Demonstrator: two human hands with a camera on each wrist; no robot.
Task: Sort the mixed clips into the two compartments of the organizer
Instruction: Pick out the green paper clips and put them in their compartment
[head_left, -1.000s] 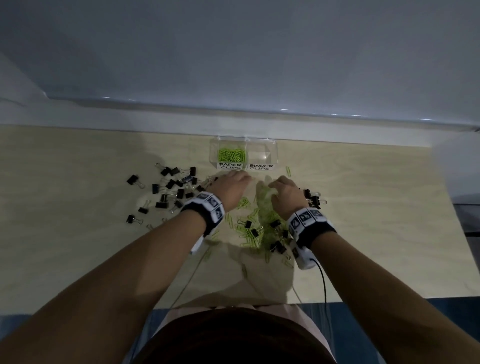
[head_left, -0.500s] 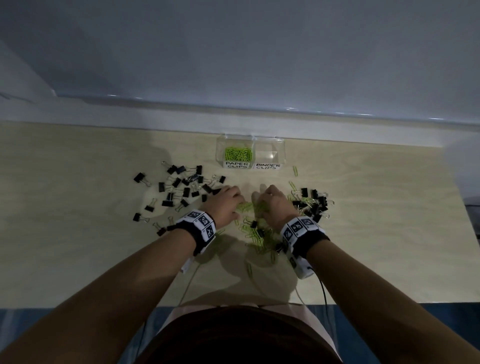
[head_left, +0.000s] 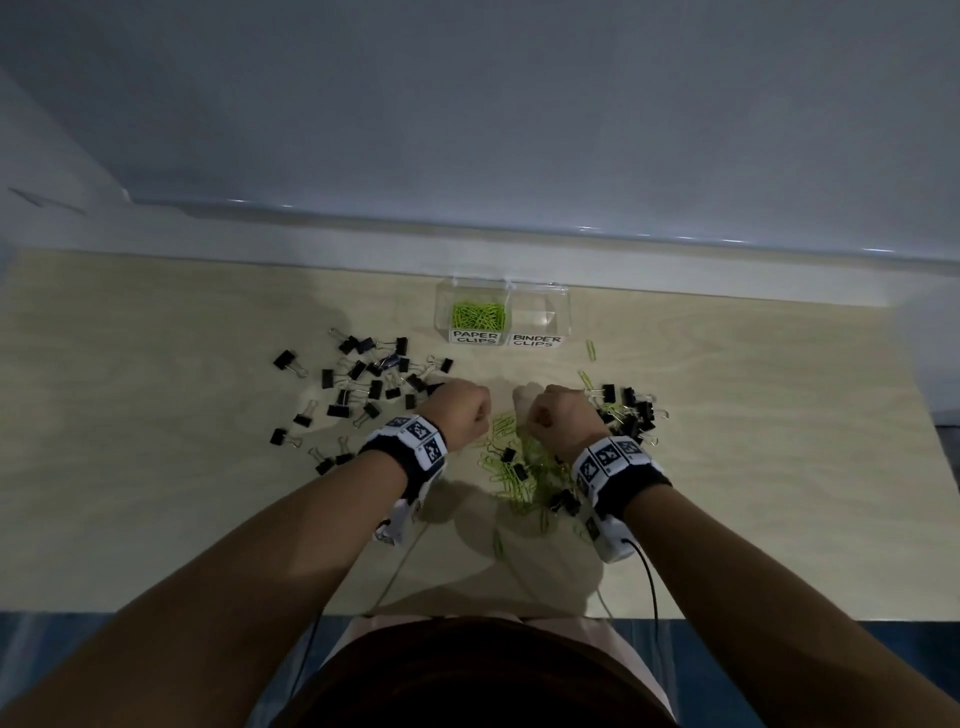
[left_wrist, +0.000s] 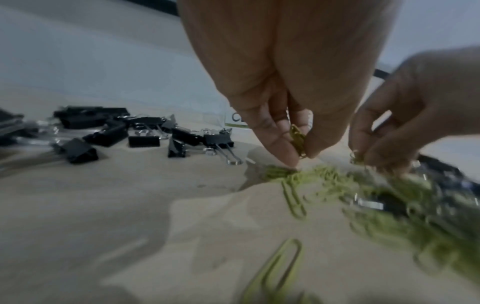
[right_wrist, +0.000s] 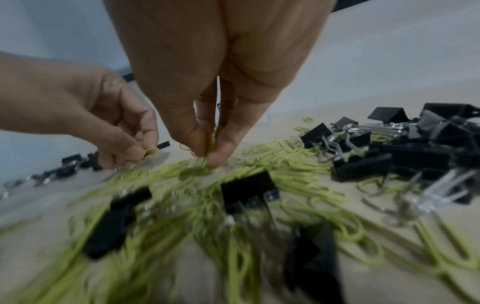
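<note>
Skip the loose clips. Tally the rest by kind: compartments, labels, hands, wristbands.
Compartments: 2
Labels: 2
Hands: 2, the left hand and right hand, each pinching paper clips
Wristbands: 2
Total: 8

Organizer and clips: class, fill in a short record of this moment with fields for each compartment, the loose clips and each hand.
paper-clip compartment: holds green paper clips, labelled PAPER CLIPS
binder-clip compartment: looks empty, labelled BINDER CLIPS
binder clips: black, scattered on the table left of the hands; a second cluster lies at the right
paper clips: green pile between the wrists, a few binder clips mixed in
left hand: pinches a paper clip
right hand: pinches paper clips above the pile
</note>
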